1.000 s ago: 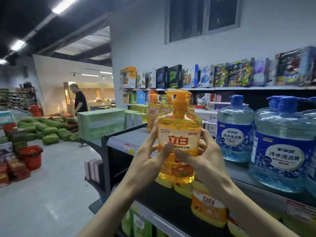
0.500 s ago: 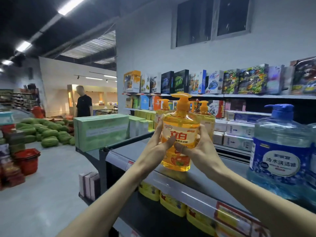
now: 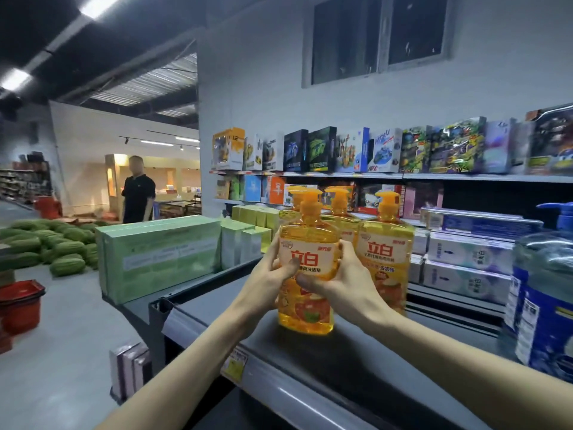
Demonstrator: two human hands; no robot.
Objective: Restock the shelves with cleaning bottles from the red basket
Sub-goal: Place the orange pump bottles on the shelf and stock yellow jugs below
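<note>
An orange dish-soap pump bottle (image 3: pixel 307 252) stands upright with its base on the dark grey shelf top (image 3: pixel 356 355). My left hand (image 3: pixel 269 274) grips its left side and my right hand (image 3: pixel 338 280) its right side, thumbs across the white label. Close behind and to the right stand more orange pump bottles (image 3: pixel 387 249) of the same kind. Red baskets (image 3: pixel 20 305) are stacked on the floor at the far left.
A large blue-labelled clear detergent jug (image 3: pixel 545 299) stands on the shelf at the right edge. Green cartons (image 3: pixel 161 256) sit at the shelf's left end. Toy boxes (image 3: pixel 372 150) line the wall shelf above. A person in black (image 3: pixel 138 193) stands beyond piled watermelons (image 3: pixel 55 246).
Both hands have carried the orange bottle forward and down; its base now rests on the shelf top beside the other orange bottles. The view has moved closer to the shelf.
</note>
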